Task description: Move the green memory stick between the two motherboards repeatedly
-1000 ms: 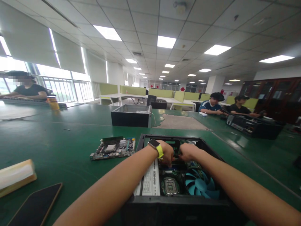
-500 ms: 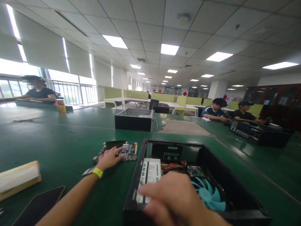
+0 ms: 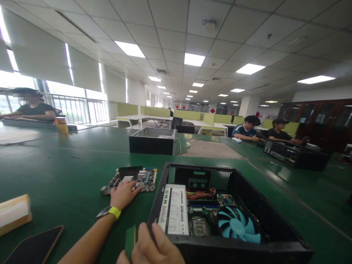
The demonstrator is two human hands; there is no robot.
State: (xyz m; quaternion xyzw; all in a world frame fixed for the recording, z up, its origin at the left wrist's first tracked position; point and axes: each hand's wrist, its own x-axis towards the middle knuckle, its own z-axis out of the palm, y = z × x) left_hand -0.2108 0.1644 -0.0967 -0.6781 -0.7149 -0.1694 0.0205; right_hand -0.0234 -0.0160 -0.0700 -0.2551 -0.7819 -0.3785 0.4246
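Note:
A loose motherboard (image 3: 150,179) lies flat on the green table at centre left. My left hand (image 3: 124,194), with a watch on a yellow-green strap, rests on its near edge, fingers stretched over it. Low in the middle, my right hand (image 3: 155,242) pinches a green RAM stick (image 3: 129,240) with a pale gold edge, beside the near left corner of an open black computer case (image 3: 247,247). Inside that case are a white-labelled power supply (image 3: 173,209), a turquoise fan (image 3: 238,227), coloured cables (image 3: 200,193) and a board with a bare-looking socket (image 3: 200,226).
Another case (image 3: 151,143) stands farther back. To the left lie a cream block (image 3: 15,214) and a dark flat panel (image 3: 35,245). A co-worker (image 3: 34,106) sits at far left; two others (image 3: 246,128) sit at right near a black case (image 3: 298,154).
My right hand has moved left and down from over the power supply to outside the case, where the RAM stick now shows. My left hand has shifted slightly nearer on the motherboard.

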